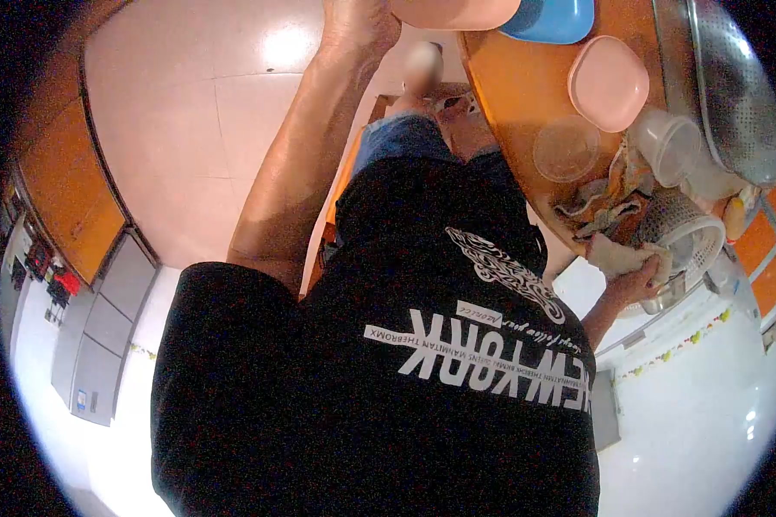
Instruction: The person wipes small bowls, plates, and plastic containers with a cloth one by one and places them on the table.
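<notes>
At the top edge, my left hand [364,21] grips the rim side of a pink plastic container [457,12]; its fingers are mostly cut off by the frame. This container overhangs the table's edge. On the right, my right hand [645,280] is closed around a pale cloth [622,257], next to a white perforated basket [707,246]. A blue container [553,19] lies just right of the held pink one. Another pink container [609,84] rests on the wooden table [513,86].
On the table are a clear round lid [566,148], a crumpled patterned cloth [616,185] and a translucent tub [668,145]. A large metal perforated tray [733,86] stands along the far right. Pale floor tiles [190,129] and cabinets [95,345] are to the left.
</notes>
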Motion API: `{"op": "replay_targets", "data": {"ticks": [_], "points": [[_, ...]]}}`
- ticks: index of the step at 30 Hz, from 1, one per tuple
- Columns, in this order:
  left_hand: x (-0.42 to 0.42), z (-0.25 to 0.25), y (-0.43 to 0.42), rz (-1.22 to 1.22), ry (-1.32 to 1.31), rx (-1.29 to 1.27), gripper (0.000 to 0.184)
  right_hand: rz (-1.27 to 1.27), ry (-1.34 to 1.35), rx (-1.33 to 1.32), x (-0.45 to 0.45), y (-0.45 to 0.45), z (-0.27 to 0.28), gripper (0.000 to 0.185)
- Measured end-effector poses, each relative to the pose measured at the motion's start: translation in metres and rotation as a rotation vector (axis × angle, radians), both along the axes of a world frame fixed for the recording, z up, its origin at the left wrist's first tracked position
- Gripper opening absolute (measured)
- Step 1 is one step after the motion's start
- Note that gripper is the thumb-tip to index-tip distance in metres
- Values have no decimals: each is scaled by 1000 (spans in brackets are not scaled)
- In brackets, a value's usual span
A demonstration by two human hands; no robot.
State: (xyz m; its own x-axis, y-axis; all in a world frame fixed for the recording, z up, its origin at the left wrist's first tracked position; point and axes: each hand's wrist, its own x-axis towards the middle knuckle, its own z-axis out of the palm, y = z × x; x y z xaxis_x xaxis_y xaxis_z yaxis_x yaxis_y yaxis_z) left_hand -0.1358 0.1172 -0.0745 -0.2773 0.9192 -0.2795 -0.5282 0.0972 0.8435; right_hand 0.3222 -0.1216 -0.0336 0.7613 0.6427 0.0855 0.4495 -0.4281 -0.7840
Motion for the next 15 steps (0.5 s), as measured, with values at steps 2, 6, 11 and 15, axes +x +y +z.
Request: {"op": "replay_targets", "data": {"ticks": [2, 6, 11, 15], "points": [[0, 1, 0, 2, -20, -24, 49, 38, -14, -16, -5, 2, 2, 24], [-3, -4, 0, -1, 7, 2, 49, 31, 44, 70, -15, 7, 1, 23], [-7, -3, 0, -10, -29, 2, 48, 159, -45, 82, -2, 3, -8, 23], [-11, -7, 0, -7, 2, -2, 48, -5, 111, 121, -3, -2, -12, 31]]}}
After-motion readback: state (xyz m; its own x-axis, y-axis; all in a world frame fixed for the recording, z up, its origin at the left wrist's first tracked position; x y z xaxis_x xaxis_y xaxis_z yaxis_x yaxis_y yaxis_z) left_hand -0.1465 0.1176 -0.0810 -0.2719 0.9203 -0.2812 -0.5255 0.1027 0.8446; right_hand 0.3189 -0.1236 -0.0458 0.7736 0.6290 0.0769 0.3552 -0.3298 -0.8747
